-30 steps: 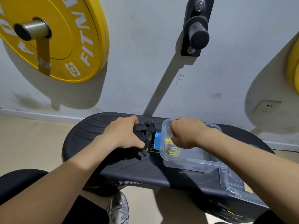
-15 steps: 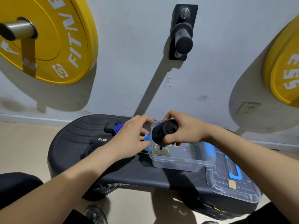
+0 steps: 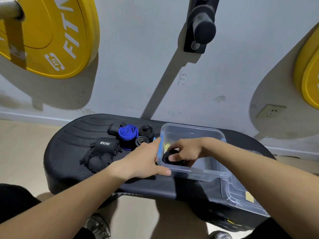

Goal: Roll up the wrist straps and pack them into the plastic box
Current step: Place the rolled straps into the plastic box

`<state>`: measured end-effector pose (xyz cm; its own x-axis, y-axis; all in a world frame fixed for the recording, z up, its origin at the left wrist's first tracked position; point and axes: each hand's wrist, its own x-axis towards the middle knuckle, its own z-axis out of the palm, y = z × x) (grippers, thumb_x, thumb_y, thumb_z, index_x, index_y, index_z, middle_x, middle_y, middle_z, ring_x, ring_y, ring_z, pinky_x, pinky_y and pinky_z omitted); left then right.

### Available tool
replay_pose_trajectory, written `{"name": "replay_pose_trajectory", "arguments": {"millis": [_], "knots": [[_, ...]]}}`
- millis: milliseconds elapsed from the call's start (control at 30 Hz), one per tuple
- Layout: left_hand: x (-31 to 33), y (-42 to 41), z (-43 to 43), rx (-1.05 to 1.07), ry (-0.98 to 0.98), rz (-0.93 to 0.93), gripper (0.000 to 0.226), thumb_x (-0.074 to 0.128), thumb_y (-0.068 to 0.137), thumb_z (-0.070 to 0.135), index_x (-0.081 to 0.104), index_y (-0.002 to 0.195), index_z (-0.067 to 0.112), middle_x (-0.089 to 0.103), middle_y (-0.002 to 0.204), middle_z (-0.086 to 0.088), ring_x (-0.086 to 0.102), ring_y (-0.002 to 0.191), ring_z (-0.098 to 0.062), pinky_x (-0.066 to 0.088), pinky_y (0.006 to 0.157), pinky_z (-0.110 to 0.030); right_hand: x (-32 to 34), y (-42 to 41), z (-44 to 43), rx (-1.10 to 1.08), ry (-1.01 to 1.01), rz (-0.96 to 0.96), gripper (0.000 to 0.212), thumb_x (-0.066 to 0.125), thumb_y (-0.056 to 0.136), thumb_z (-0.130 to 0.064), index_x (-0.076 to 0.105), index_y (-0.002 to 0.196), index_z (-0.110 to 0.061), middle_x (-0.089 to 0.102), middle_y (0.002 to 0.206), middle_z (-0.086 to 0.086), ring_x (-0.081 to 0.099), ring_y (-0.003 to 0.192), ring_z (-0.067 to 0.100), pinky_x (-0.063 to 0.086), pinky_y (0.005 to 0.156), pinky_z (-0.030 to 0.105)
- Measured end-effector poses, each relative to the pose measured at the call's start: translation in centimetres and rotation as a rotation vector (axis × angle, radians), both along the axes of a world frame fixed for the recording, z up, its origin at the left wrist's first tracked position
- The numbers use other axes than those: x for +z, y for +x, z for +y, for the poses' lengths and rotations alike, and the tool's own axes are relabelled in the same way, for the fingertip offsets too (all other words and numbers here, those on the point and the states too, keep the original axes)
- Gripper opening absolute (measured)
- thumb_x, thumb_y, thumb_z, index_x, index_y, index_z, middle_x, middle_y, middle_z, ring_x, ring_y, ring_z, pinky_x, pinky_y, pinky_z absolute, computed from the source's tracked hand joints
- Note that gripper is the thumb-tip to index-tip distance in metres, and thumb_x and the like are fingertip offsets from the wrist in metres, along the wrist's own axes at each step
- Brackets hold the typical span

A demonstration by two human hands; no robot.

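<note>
My right hand (image 3: 186, 150) is down inside the plastic box (image 3: 193, 128), fingers curled round a rolled black strap (image 3: 167, 157) that sits against the box's left near corner. Whether the roll rests on the floor of the box I cannot tell, as my fingers cover much of it. A small yellow scrap (image 3: 166, 145) lies in the box just behind the roll.

My left hand (image 3: 143, 159) grips the box by its left end, thumb stretched along the near wall and fingers up at the rim beside a blue latch (image 3: 159, 144).

The box stands on the black bench (image 3: 74, 135), toward its right half. Its clear lid (image 3: 241, 197) lies flat on the bench's right end, near the box and partly under my right forearm.

To the left of the box more straps wait on the bench: a blue roll (image 3: 128, 135), a black roll (image 3: 146, 130) behind it to the right, a small grey-black roll (image 3: 141, 140) just beside my left fingers, and a dark roll (image 3: 113, 129) to the left of the blue one. Nearer me lies a loose black strap (image 3: 101, 152) with a white-lettered label, not rolled.

On the wall behind hang a yellow weight plate (image 3: 51, 35) at the left, a black peg (image 3: 200, 26) in the middle, and another yellow plate (image 3: 310, 75) at the right edge.
</note>
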<state>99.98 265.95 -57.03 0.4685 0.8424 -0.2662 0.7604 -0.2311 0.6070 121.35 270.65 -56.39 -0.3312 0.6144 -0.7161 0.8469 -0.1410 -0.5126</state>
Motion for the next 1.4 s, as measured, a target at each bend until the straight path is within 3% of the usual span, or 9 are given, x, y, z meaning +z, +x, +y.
{"name": "replay_pose_trajectory", "arguments": {"millis": [133, 333, 533, 633, 733, 800, 933, 1033, 1400], "knots": [[0.2, 0.2, 0.5, -0.003, 0.019, 0.090, 0.067, 0.088, 0.081, 0.054, 0.044, 0.120, 0.020, 0.075, 0.094, 0.001, 0.063, 0.103, -0.024, 0.056, 0.092, -0.050, -0.5, 0.0, 0.7, 0.008, -0.134, 0.031, 0.033, 0.059, 0.111, -0.022, 0.060, 0.138, -0.002, 0.064, 0.137, 0.027, 0.067, 0.105, 0.031, 0.059, 0.104, 0.056], [0.0, 0.3, 0.6, 0.010, 0.004, 0.094, 0.077, 0.088, 0.079, 0.056, 0.047, 0.133, 0.021, 0.075, 0.095, 0.002, 0.058, 0.111, -0.025, 0.054, 0.095, -0.051, -1.6, -0.4, 0.4, -0.148, -0.199, 0.096, 0.020, 0.048, 0.114, -0.022, 0.061, 0.127, -0.012, 0.065, 0.107, 0.007, 0.062, 0.084, 0.021, 0.054, 0.069, 0.031], [-0.4, -0.3, 0.7, -0.033, -0.022, 0.031, 0.095, 0.085, 0.081, 0.057, 0.037, 0.154, 0.021, 0.078, 0.091, 0.010, 0.068, 0.105, -0.016, 0.058, 0.094, -0.047, -0.9, -2.9, 0.5, 0.037, -0.077, -0.141, 0.028, 0.042, 0.106, -0.021, 0.059, 0.124, -0.006, 0.059, 0.099, 0.008, 0.058, 0.087, 0.028, 0.053, 0.074, 0.037], [0.1, -1.4, 1.4, 0.061, -0.012, 0.006, 0.065, 0.069, 0.079, 0.052, 0.056, 0.140, 0.031, 0.074, 0.081, 0.020, 0.068, 0.103, -0.010, 0.059, 0.094, -0.044, 0.1, -4.4, 1.0, 0.348, 0.171, -0.450, 0.025, 0.045, 0.105, -0.032, 0.060, 0.106, -0.012, 0.064, 0.105, 0.011, 0.063, 0.099, 0.033, 0.052, 0.083, 0.039], [0.2, -3.1, 3.2, 0.309, 0.162, 0.034, 0.016, 0.050, 0.086, 0.033, 0.066, 0.090, 0.029, 0.065, 0.069, 0.018, 0.064, 0.078, -0.018, 0.059, 0.078, -0.041, 1.5, -5.3, 2.0, 0.423, 0.399, -0.512, 0.026, 0.049, 0.101, -0.021, 0.057, 0.080, -0.009, 0.058, 0.084, 0.010, 0.059, 0.086, 0.033, 0.049, 0.074, 0.037], [0.0, -4.6, 4.3, 0.391, 0.289, 0.190, 0.015, 0.050, 0.093, 0.022, 0.063, 0.099, 0.027, 0.066, 0.096, 0.007, 0.064, 0.092, -0.031, 0.053, 0.077, -0.042, 2.8, -5.4, 2.8, 0.379, 0.474, -0.497, 0.028, 0.049, 0.096, -0.014, 0.049, 0.069, -0.008, 0.054, 0.075, 0.010, 0.057, 0.079, 0.034, 0.050, 0.070, 0.039], [-1.8, -6.8, 6.5, 0.242, 0.223, 0.526, 0.076, 0.066, 0.094, 0.009, 0.030, 0.161, 0.019, 0.028, 0.164, -0.010, 0.044, 0.139, -0.040, 0.047, 0.104, -0.052, 4.9, -5.0, 3.5, 0.309, 0.519, -0.446, 0.030, 0.048, 0.098, -0.018, 0.070, 0.099, 0.003, 0.072, 0.102, 0.019, 0.065, 0.099, 0.039, 0.059, 0.088, 0.045], [-2.9, -7.0, 7.5, 0.151, 0.125, 0.581, 0.103, 0.069, 0.099, 0.012, 0.000, 0.171, 0.032, -0.012, 0.179, -0.003, 0.032, 0.152, -0.043, 0.037, 0.116, -0.057, 5.2, -4.1, 3.1, 0.330, 0.480, -0.478, 0.038, 0.048, 0.102, -0.021, 0.072, 0.124, -0.003, 0.071, 0.125, 0.019, 0.065, 0.116, 0.040, 0.056, 0.099, 0.046], [-2.3, -4.8, 8.5, 0.308, 0.242, 0.670, 0.079, 0.086, 0.082, 0.025, 0.041, 0.146, 0.029, 0.034, 0.143, -0.011, 0.051, 0.126, -0.041, 0.043, 0.099, -0.054, 5.0, -1.4, 2.8, 0.332, 0.484, -0.456, 0.035, 0.051, 0.103, -0.023, 0.073, 0.124, -0.005, 0.074, 0.120, 0.019, 0.066, 0.116, 0.039, 0.056, 0.099, 0.047]]}}
